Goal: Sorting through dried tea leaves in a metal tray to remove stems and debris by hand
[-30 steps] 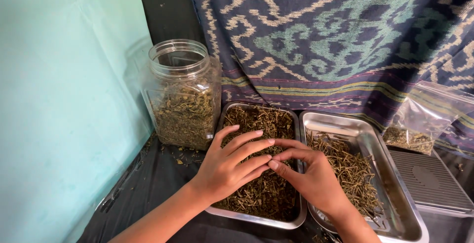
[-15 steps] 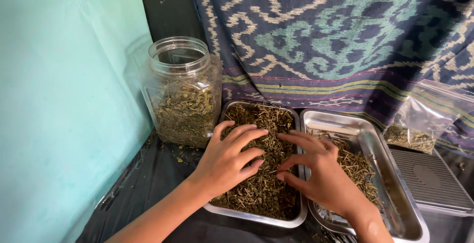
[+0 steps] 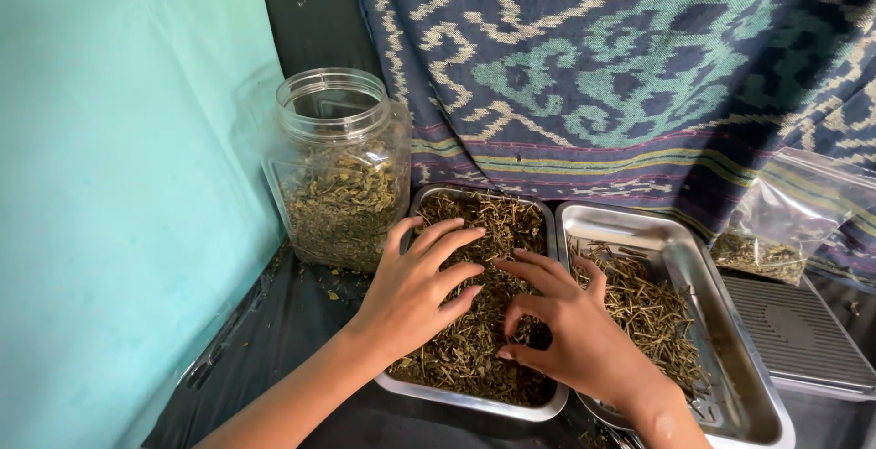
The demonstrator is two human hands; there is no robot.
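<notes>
Two steel trays stand side by side on a dark surface. The left tray point(image 3: 470, 401) is heaped with dried herb stems and leaves point(image 3: 474, 230). My left hand point(image 3: 415, 289) lies palm down on that heap, fingers spread. My right hand point(image 3: 570, 326) rests on the same heap near the tray's right wall, fingers curled down into the herbs. The right tray point(image 3: 730, 321) holds a thinner layer of dried stems point(image 3: 643, 308).
A clear plastic jar point(image 3: 338, 171) without a lid, about half full of dried leaves, stands left of the trays. A clear bag of herbs point(image 3: 776, 234) leans at the right, above a grey ribbed lid point(image 3: 798, 330). A turquoise wall rises at left; patterned cloth hangs behind.
Both hands have spread slightly apart over the left tray's heap. The right hand's fingers have curled downward into the herbs.
</notes>
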